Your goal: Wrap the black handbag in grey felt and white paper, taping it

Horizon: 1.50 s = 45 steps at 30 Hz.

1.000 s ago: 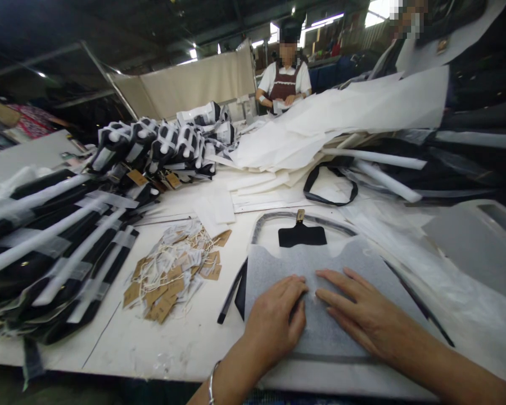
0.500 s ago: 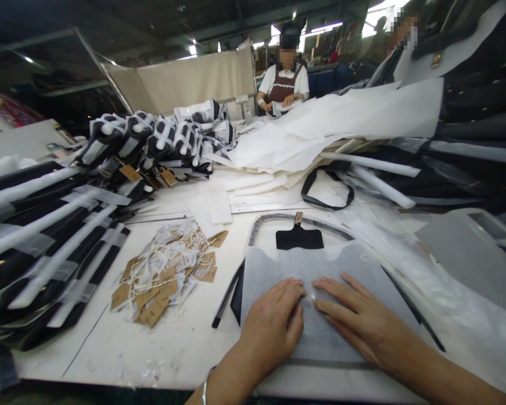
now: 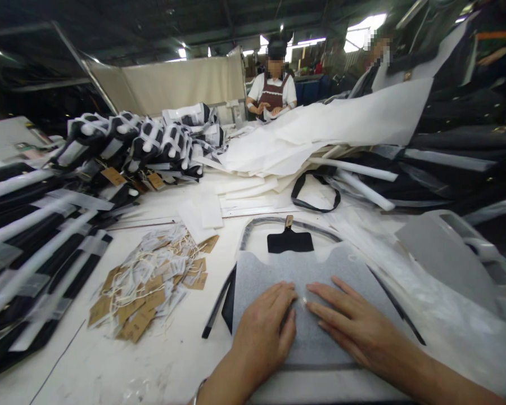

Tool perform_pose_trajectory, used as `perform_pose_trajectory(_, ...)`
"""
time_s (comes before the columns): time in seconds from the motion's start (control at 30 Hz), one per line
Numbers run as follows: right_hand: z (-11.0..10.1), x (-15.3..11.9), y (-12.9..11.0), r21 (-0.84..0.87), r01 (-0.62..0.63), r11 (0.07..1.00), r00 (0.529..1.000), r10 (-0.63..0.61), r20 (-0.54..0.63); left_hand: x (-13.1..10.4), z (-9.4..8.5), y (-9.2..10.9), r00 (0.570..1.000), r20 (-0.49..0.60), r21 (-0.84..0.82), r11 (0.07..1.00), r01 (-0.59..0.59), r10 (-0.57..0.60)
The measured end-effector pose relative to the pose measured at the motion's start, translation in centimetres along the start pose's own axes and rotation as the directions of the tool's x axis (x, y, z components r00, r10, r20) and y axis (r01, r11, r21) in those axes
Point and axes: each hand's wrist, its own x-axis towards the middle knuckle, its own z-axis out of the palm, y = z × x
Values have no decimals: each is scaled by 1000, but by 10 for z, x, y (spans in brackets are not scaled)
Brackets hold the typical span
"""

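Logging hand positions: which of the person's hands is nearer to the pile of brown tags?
Left. The left hand is on the grey sheet, to the right of the pile of brown tags; the right hand is on the same sheet, farther to the right.

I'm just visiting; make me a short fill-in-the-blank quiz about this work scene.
Of the left hand and right hand on the grey sheet, the ____ one has a bracelet on its arm.
The broad tab beyond the sheet is coloured ____.
The heaped brown tags have ____ strings.
Missing words: left; black; white.
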Motion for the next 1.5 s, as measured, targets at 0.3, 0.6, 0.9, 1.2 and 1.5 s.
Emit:
perform_pose_trajectory(0.3, -2, 2, -2, -1, 16, 1000, 999, -16, 47, 1, 3, -3, 1000, 13, 8, 1000, -1, 1)
perform_pose_trajectory(0.6, -6, 11, -6, 17, -38, 999, 996, 37, 83, 6, 0, -1, 998, 48, 66, 997, -38, 35)
perform_pose_trajectory(0.9, -13, 19, -2, 47, -34, 998, 993, 28, 116, 8, -7, 1, 988, 151, 143, 989, -41, 19)
perform_pose_trajectory(1.2, -9, 18, 5, -243, 16, 970, 974, 39, 223, 13, -20, 6, 956, 292, 226, 974, -30, -38)
perform_pose_trajectory(1.5, 0, 19, 24, -238, -47, 970, 978, 93, 186, 22, -19, -13, 958, 287, 343, 936, -85, -19)
